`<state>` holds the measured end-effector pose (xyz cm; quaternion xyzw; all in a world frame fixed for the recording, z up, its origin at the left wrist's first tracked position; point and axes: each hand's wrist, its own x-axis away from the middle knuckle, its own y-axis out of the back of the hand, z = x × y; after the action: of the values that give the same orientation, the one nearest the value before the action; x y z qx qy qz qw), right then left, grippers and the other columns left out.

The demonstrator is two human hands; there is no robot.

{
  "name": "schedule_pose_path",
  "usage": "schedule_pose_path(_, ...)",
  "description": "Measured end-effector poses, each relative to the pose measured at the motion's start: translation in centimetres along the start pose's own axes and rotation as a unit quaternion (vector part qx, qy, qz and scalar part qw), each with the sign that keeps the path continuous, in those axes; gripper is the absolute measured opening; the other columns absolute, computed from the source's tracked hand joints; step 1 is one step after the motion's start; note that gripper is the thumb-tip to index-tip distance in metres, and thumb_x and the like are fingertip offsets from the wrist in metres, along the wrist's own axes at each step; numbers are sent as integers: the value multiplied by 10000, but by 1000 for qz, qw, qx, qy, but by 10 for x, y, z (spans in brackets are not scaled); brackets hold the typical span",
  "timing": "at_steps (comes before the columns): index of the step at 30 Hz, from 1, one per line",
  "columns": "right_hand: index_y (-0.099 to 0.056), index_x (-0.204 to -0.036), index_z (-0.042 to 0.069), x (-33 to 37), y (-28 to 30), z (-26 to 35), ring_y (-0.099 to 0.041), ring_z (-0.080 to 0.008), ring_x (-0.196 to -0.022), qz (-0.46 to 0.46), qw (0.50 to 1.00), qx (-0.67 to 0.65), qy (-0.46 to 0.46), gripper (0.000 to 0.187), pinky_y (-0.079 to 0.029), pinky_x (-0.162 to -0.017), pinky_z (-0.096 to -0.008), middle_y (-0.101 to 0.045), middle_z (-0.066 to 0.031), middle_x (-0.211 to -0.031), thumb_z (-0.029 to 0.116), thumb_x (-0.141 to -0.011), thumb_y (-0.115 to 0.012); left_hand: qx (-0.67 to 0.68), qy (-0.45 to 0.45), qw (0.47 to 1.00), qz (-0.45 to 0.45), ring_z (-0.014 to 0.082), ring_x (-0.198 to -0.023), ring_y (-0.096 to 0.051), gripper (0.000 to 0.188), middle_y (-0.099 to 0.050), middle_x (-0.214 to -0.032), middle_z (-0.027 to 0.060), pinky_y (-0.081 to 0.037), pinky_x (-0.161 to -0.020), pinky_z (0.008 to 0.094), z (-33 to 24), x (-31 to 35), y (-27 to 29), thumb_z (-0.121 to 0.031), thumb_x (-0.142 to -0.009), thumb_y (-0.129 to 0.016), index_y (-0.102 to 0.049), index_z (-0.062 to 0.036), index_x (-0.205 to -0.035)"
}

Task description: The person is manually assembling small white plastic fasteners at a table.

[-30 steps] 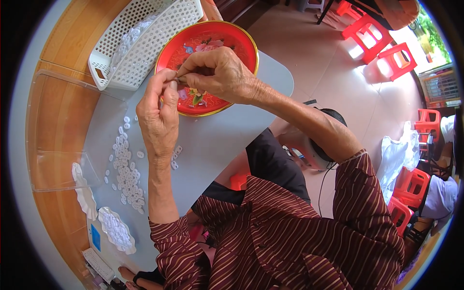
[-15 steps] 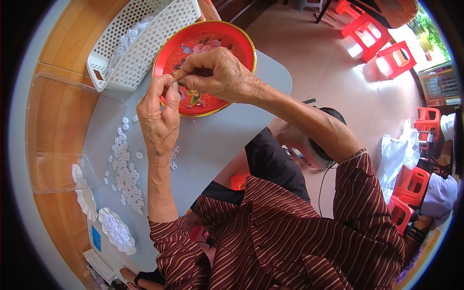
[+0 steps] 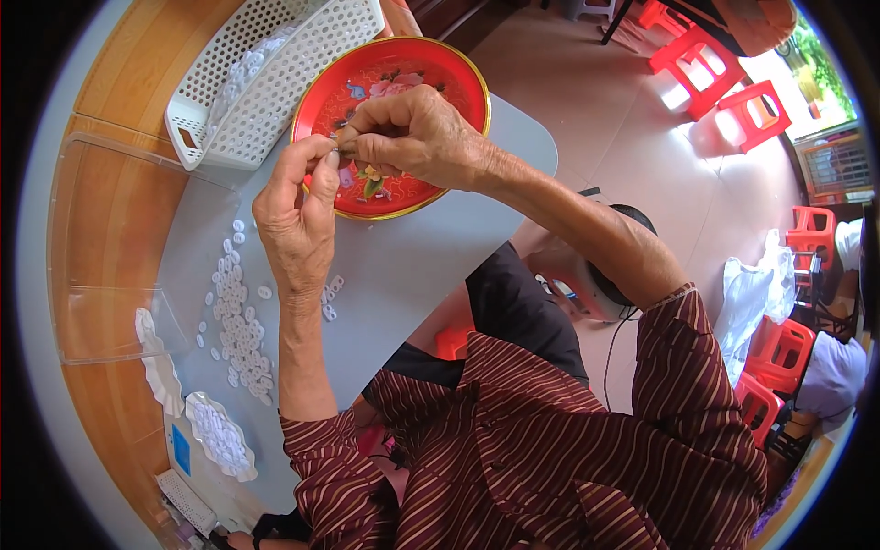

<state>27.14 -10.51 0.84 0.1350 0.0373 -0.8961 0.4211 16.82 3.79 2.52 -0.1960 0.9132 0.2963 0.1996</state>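
Both hands meet over the left side of a round red tray (image 3: 440, 69) with a gold rim and a painted flower pattern. Thumb and forefinger of my left hand (image 3: 298, 215) are pinched together. Against its fingertips, my right hand (image 3: 417, 137) also closes in a pinch. What they grip between them is tiny and mostly covered by the fingers; I cannot tell its kind. Nearest the left wrist, a scattered heap of small white oval pieces (image 3: 240, 335) lies on the grey table (image 3: 394, 266). A few more such pieces (image 3: 330, 298) lie just right of that wrist.
A white perforated basket (image 3: 275, 101) holding white pieces stands behind the tray's left. A clear plastic box (image 3: 119, 247) lies at the left edge. A white scalloped dish (image 3: 220, 435) of small pieces sits nearer. Red stools (image 3: 701, 69) stand on the floor; another person's hand (image 3: 243, 541) shows lower left.
The left hand has shifted slightly left, its fingertips still against the right hand's. The right hand's fingers have turned a little at the pinch.
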Motion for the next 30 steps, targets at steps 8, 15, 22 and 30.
schedule_pose_path(8, -630, -902, -50, -3, -3, -4, -508, -70, -575, 15, 1000, 0, 11, 165, -437, -538, -232, -568, -33, -665, 108, -893, -587, -49, -12, 998, 35, 148, -652, -488, 70, -545, -747, 57, -436, -608, 284, 0, 0, 0, -84, -909, -525, -524, -15, -923)
schedule_pose_path(15, -632, -901, -41, -1, 2, 1, -513, -72, -598, 34, 998, -34, -39, 198, -435, -542, -237, -574, -31, -691, 152, -905, -588, -8, 6, 999, 42, 139, -654, -470, 77, -539, -750, 51, -431, -608, 282, -3, -1, -3, -87, -922, -496, -513, -12, -913)
schedule_pose_path(22, -636, -937, -28, -1, -1, -3, -523, -65, -610, 42, 998, -22, -32, 214, -437, -556, -221, -590, -19, -706, 180, -904, -599, -35, -19, 998, 54, 164, -672, -501, 95, -539, -763, 80, -443, -623, 298, -4, -1, 1, -101, -928, -470, -502, -12, -941)
schedule_pose_path(30, -639, -940, -26, 2, -6, 1, -544, -66, -644, 21, 999, -1, -27, 187, -460, -591, -230, -609, -24, -716, 149, -882, -603, -50, 31, 996, 71, 225, -683, -495, 136, -514, -752, 121, -433, -646, 347, -8, 0, 1, -142, -949, -439, -485, -15, -933)
